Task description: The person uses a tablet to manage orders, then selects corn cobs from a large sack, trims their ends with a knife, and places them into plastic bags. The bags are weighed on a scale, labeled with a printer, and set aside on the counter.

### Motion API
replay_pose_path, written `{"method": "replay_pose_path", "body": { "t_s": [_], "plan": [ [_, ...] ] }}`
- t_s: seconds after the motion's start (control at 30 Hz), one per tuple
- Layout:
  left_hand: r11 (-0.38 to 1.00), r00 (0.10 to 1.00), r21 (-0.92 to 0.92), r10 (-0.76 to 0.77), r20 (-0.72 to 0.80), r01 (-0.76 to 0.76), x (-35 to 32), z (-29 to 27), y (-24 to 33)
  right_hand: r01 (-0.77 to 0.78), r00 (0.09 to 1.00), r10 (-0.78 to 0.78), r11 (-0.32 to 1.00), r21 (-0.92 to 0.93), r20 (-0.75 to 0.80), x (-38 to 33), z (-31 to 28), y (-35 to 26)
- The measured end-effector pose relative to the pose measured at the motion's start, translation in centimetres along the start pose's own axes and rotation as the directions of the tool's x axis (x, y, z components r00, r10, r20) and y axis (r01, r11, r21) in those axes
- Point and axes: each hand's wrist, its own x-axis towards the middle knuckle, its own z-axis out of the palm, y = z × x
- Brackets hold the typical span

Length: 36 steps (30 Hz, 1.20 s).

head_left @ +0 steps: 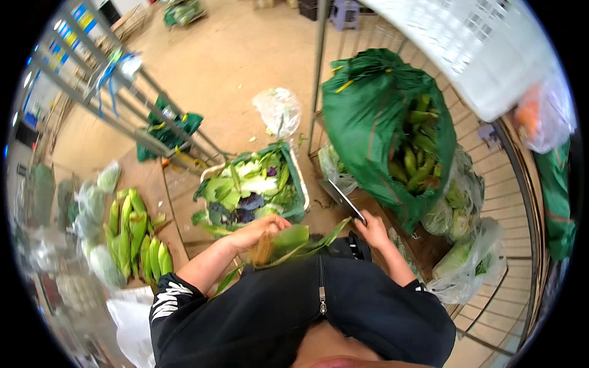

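Note:
My left hand [262, 232] is closed around an ear of corn [289, 240] in front of my waist. Brown silk hangs at its left end, and long husk leaves stick out to both sides. In my right hand [372, 230] is a knife [341, 197], its blade pointing up and to the left, apart from the corn. A basket [305, 190] lined in green stands just beyond my left hand, filled with leafy scraps and some purple leaves. On the right, an open green sack [362, 113] holds many unpeeled ears. Several green ears [132, 233] lie piled at the left.
Metal bars [161, 132] stand at the far left, and a wire rack surrounds the sack on the right. Bagged vegetables [469, 251] lie at the right, more bags [104, 264] at the left. A clear plastic bag [278, 112] lies on the floor behind the basket.

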Motion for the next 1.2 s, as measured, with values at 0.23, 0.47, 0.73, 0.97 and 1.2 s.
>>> {"method": "replay_pose_path", "body": {
  "t_s": [0.23,0.47,0.73,0.97,1.2],
  "plan": [
    [0.910,0.920,0.302,-0.172,-0.351,0.285,-8.6,0.8,0.6,0.154,0.977,-0.158,0.987,0.037,0.144,8.5,7.5,-9.3],
    [0.948,0.781,-0.218,0.047,-0.622,-0.231,-12.7,-6.4,-6.4,0.225,0.957,-0.268,0.927,0.299,0.108,12.3,15.4,-10.3],
    [0.819,0.622,0.565,0.393,-0.677,0.098,-12.8,-10.7,-6.7,0.538,0.819,-0.570,0.805,0.249,0.071,13.7,13.6,-26.0],
    [0.804,0.642,0.580,0.515,-0.568,-0.131,-13.5,-12.2,-2.5,0.224,0.943,-0.143,0.940,-0.257,0.300,17.0,20.5,-13.2],
    [0.845,0.189,0.513,0.534,-0.824,-0.149,-20.8,-21.8,-4.6,0.257,0.949,-0.173,0.910,-0.326,0.264,15.7,17.6,-14.6]
  ]
}}
